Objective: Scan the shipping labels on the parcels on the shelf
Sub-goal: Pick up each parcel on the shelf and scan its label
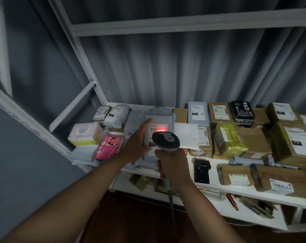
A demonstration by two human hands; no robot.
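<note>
I see the right hand [172, 165] wrapped around the handle of the barcode scanner [166, 142], fingers curled tight on the grip, scanner head aimed down at the grey parcel [159, 120]. Scanner cable [171, 199] drops below the hand.

Grey parcel is a poly mailer on the white shelf [236, 188], lying on top of other grey mailers. Its shipping label [156, 132] faces up, red scan line [160, 129] across the barcode. Scanner head hovers just over the label's near edge and hides part of it.

Left hand [136, 142] holds the grey parcel at its left edge: index finger straight and laid along the top surface, thumb side against the edge. Rest of the fingers are under or behind the parcel, so I can't tell how they lie.

Relative to the grey parcel:
- left: pink box [108, 147], pastel box [86, 134] further left
- behind left: white padded mailer [117, 114]
- right: flat white envelope [185, 135], then green-wrapped parcel [229, 139]
- behind right: black tin [242, 112] on cardboard boxes
- near right: small black object [202, 171] on the shelf

Dim lighting; label text unreadable.
</note>
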